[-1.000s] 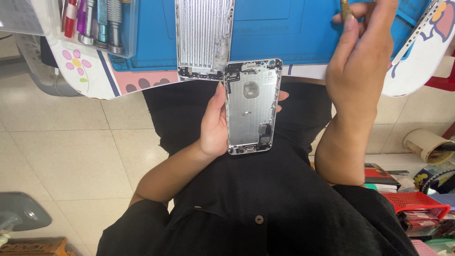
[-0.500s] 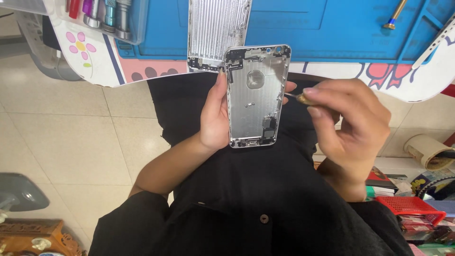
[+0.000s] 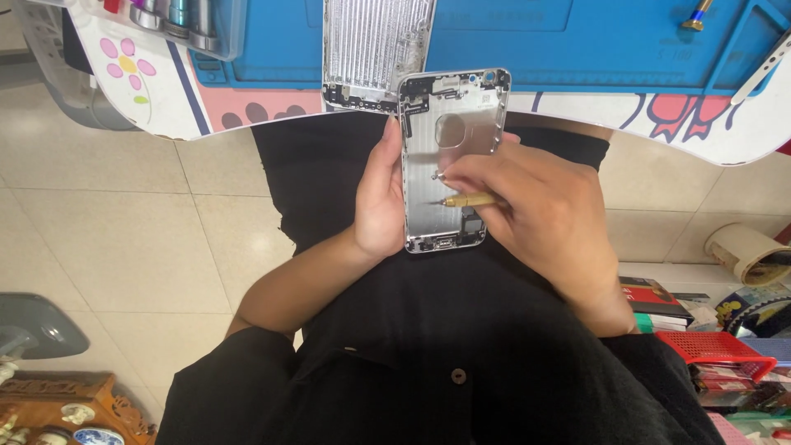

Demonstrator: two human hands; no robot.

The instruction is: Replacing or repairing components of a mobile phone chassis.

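Left hand: my left hand (image 3: 381,206) wraps the left edge of a stripped silver phone housing (image 3: 449,156), grip closed on it, thumb along the rim and the fingers hidden behind the shell.
Right hand: my right hand (image 3: 540,210) pinches a small brass-handled screwdriver (image 3: 471,200), grip shut tight around its shaft.
Screwdriver: it lies nearly level across the housing, its fine tip pointing left and touching, or just above, the bare inner metal about mid-height; I cannot tell which.
Phone housing: I hold it upright over my lap, open inner side toward me, camera cut-out near the top, dark small parts along the top and bottom edges.
Position: the top of the housing overlaps the near edge of the bench (image 3: 700,132) in this view.
On the bench: a blue work mat (image 3: 577,49); a second silver metal panel (image 3: 375,49) lies on it just left of and above the housing I hold.
Farther off: another brass-tipped tool (image 3: 696,16) rests on the mat at upper right, well apart from my hands.
Top left: a clear tray of tools (image 3: 177,21).
Floor, right: a red basket (image 3: 713,346).
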